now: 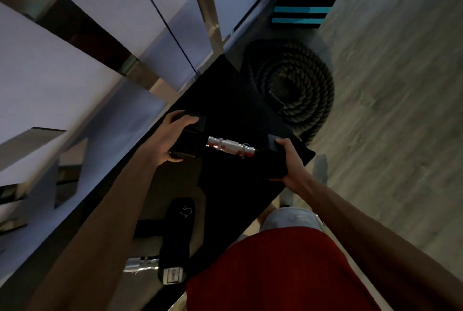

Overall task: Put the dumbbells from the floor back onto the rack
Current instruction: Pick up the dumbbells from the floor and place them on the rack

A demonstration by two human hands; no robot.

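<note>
Red shirt (275, 273) fills the bottom of the view, with both bare forearms reaching forward from it.

Dumbbell (230, 146): held off the floor, roughly level, chrome handle bare between the two black heads. It sits above a flat black tier that I take for the rack (238, 100). Too dark to tell whether it touches that tier or hangs just over it.

Left hand (172, 137): fingers curled over the top of the near-wall head, thumb under it. Right hand (290, 162): wrapped round the outer head, thumb on top.

Second dumbbell (179, 230): marked 15, lower down and left of the tier, close to the wall. Whether it lies on a lower shelf or on the ground is unclear.

Further out: coiled rope (293, 90) beside the tier's far edge, a black block (303, 2) with teal stripes beyond it, and wood floor (388, 110) to the right.

Step, as judged: placing this one on the rack. The next move calls for a level, slow lowering, fingers slid clear of the heads before the weight settles, and a check that it cannot roll.
</note>
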